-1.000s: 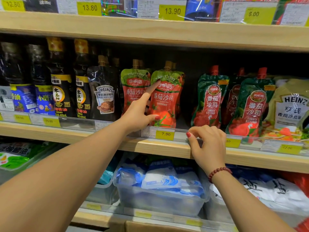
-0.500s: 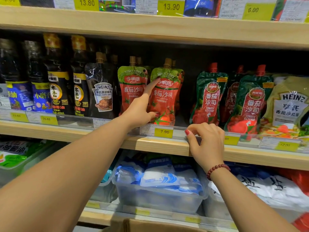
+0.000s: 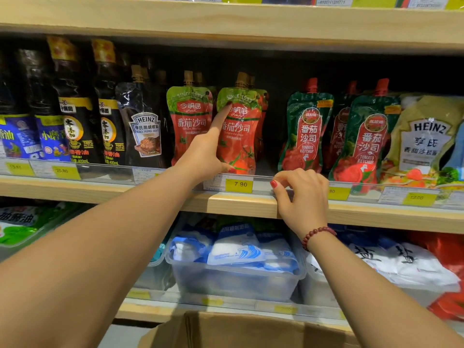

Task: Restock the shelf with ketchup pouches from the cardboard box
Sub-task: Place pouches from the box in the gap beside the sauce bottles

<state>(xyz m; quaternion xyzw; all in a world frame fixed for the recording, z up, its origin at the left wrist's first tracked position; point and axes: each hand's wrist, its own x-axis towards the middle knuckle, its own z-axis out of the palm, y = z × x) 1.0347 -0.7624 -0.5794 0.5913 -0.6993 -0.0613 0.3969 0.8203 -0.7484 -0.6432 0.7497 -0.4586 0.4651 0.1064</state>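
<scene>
The left pointer finger (image 3: pixel 221 119) is straight and lies up the front of a red pouch (image 3: pixel 241 146), with its tip near the green top. The left thumb (image 3: pixel 227 169) sticks out and touches the pouch low down. The other fingers of the left hand (image 3: pixel 203 154) are hidden, so I cannot tell how they lie. The pouch stands up on the shelf (image 3: pixel 238 204), near the front. A twin pouch (image 3: pixel 188 121) stands just beside it on the left, and more caps peek out behind both. The right fingers (image 3: pixel 308 175) are bent close together over the top of the clear rail (image 3: pixel 261 187) at the shelf's front edge. The right thumb (image 3: pixel 276 187) presses the rail from the front, so the right hand (image 3: pixel 303 197) pinches the rail. A yellow tag (image 3: pixel 238 185) that says 7.90 sits in the rail between the two hands. A red bracelet (image 3: pixel 317 233) is on the right wrist. Green pouches (image 3: pixel 306 131) stand to the right of a gap, and dark bottles (image 3: pixel 75 109) stand to the left. A clear tub (image 3: pixel 233 280) of blue and white bags sits on the shelf below. The box (image 3: pixel 238 330) is at the very bottom, under the arms.
</scene>
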